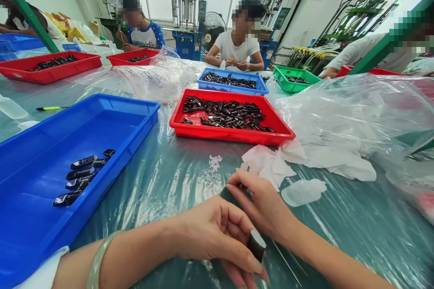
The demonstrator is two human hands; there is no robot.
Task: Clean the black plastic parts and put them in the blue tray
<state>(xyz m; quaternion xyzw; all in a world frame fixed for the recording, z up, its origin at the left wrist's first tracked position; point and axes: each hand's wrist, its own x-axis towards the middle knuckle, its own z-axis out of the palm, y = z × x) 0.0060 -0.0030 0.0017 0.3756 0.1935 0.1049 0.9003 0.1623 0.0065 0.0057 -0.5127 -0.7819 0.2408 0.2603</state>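
Observation:
My left hand [220,235], with a pale bangle [101,257] on its wrist, grips a small black piece [257,246] with a light end face between thumb and fingers. Beyond it, my right hand [261,203] has its thumb and fingertips pinched together over the plastic-covered table; anything between them is too small to make out. Small white scraps [214,162] lie just past my hands. Several glossy black pieces [81,174] lie in the large blue tray [135,110] at left. Many more fill the red tray [233,135] ahead.
White tissue [267,162] and a translucent bottle [303,192] lie right of my hands. Clear plastic sheeting [332,113] is bunched at right. Farther back are a smaller blue tray [233,88], a green tray [294,86], more red trays and seated people [237,45].

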